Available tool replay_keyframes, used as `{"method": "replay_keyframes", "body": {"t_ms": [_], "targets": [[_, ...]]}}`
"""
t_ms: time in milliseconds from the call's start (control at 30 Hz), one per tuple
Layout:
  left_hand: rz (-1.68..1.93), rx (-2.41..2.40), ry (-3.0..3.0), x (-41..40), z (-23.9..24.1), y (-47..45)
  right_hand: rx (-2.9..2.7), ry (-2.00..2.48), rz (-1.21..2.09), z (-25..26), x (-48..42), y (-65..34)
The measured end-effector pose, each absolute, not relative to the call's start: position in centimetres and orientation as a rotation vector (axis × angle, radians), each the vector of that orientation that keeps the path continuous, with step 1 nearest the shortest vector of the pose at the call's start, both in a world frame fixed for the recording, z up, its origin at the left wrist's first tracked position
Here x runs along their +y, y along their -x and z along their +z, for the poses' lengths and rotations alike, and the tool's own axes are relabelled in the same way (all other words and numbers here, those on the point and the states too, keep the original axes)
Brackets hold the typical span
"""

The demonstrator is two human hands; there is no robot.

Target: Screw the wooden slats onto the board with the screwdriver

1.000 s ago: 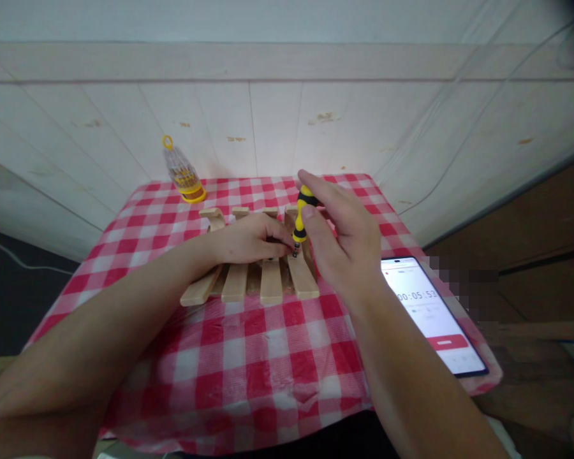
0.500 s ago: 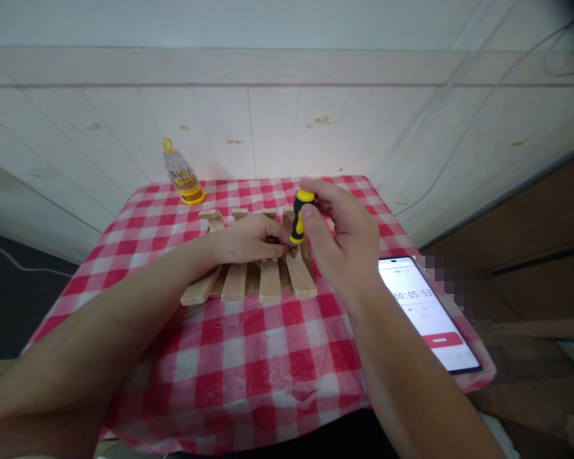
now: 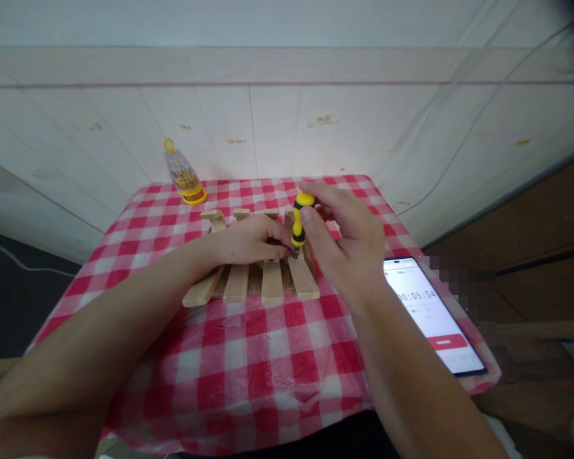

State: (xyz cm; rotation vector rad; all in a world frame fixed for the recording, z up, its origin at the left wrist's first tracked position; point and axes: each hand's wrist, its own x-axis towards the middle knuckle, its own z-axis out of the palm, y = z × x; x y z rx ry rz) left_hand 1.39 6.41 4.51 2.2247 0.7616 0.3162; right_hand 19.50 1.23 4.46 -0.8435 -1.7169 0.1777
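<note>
A wooden slatted rack [image 3: 268,280] lies on the red-and-white checked tablecloth [image 3: 249,357]. My right hand [image 3: 347,245] is closed round a yellow-and-black screwdriver [image 3: 299,220], held upright with its tip down on the right-hand slat. My left hand [image 3: 249,239] lies across the slats, its fingertips pinched together right at the screwdriver's tip. What they pinch is too small to make out.
A clear bottle-shaped bit holder with a yellow base and ring [image 3: 184,175] stands at the table's far left. A phone [image 3: 433,315] showing a running timer lies at the right edge. A white panelled wall rises close behind the table.
My right hand has shifted its fingers round the screwdriver handle, which stays upright on the same spot. The phone timer has advanced. My left hand has not moved.
</note>
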Motion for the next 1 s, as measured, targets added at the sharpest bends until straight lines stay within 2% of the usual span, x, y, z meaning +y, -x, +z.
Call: {"method": "replay_keyframes", "body": {"t_ms": [233, 500, 767, 1000], "targets": [[0.342, 0.711, -2.194, 6.3, 4.4, -1.4, -1.693, 0.872, 0.165, 4.1, 1.8, -19.5], [0.298, 0.899, -2.246, 6.2, 4.7, -1.4, -1.795, 0.852, 0.219, 4.3, 1.4, -19.8], [0.324, 0.855, -2.209, 6.1, 4.7, -1.4, -1.655, 0.906, 0.234, 3.3, 2.1, -19.5], [0.305, 0.779, -2.197, 6.4, 4.6, -1.3, -1.789, 0.832, 0.150, 4.5, 1.6, -19.9]]}}
